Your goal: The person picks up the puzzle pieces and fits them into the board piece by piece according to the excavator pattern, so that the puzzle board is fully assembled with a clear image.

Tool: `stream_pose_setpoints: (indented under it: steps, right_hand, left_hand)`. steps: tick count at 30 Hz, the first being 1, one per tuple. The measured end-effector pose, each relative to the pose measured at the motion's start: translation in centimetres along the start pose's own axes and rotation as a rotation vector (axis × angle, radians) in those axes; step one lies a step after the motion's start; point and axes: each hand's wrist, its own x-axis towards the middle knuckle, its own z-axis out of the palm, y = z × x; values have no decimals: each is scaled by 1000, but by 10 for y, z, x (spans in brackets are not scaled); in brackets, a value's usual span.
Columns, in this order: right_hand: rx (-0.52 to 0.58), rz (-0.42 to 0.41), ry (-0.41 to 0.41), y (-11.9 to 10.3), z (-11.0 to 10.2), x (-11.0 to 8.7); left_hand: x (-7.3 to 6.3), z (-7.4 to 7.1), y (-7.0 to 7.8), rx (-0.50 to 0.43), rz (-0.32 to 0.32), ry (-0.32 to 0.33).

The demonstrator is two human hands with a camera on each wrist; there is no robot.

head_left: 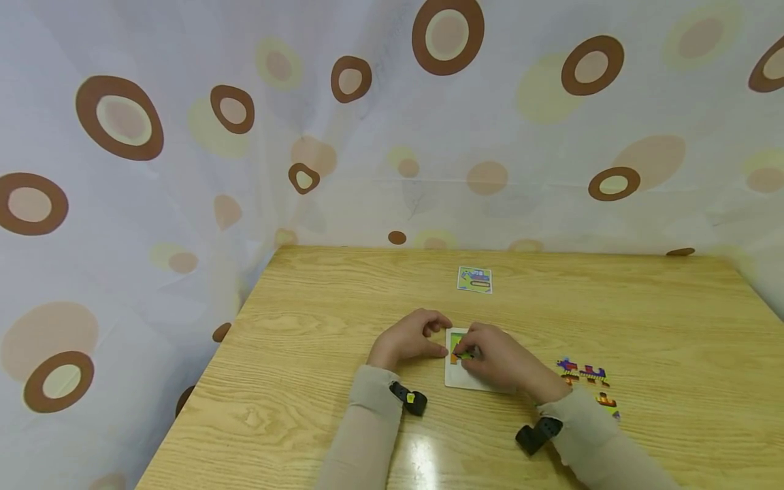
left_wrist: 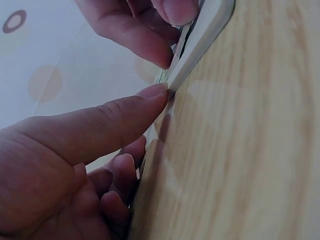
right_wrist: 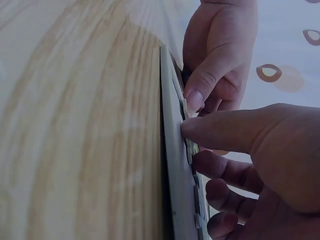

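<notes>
A white puzzle tray [head_left: 458, 376] lies on the table, with a few colourful pieces, green and orange, in its left part. My left hand [head_left: 412, 338] holds the tray at its left side, the thumb at the edge and a finger by the upper corner. Over the tray, my right hand [head_left: 499, 357] pinches a small puzzle piece [right_wrist: 190, 149] between thumb and forefinger, low against the tray's face. Most of that piece is hidden by the fingers. In the left wrist view, the left thumb [left_wrist: 135, 107] touches the tray's rim [left_wrist: 205, 40].
Loose puzzle pieces [head_left: 593, 373] lie on the table right of the right forearm. Behind the tray is a picture card [head_left: 474, 280] showing a blue digger-like vehicle. The wooden table [head_left: 318, 306] meets a patterned cloth [head_left: 367, 204] at its far edge.
</notes>
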Motion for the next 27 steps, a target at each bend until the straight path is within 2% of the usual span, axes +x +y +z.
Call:
stream_pose_setpoints:
  steps: [7,12,18,23,27]
  right_hand:
    - [-79,-4,-12,-4,0,-1]
    - [-100,-37,48,-5,2,-1]
    - [-131,-35,93,-6,1,0]
    - [-198,-57,80,-8,2,0]
    - [-190,-46,79,-13,2,-1]
  left_hand:
    - [0,1,0,-6,2,-8]
    - [-1,0,1,-7,0,-9]
    - [0,-2,6,-14,3,-11]
    - [0,0,5,-15,-4,-8]
    - [-2,1,3,-17,-11,-2]
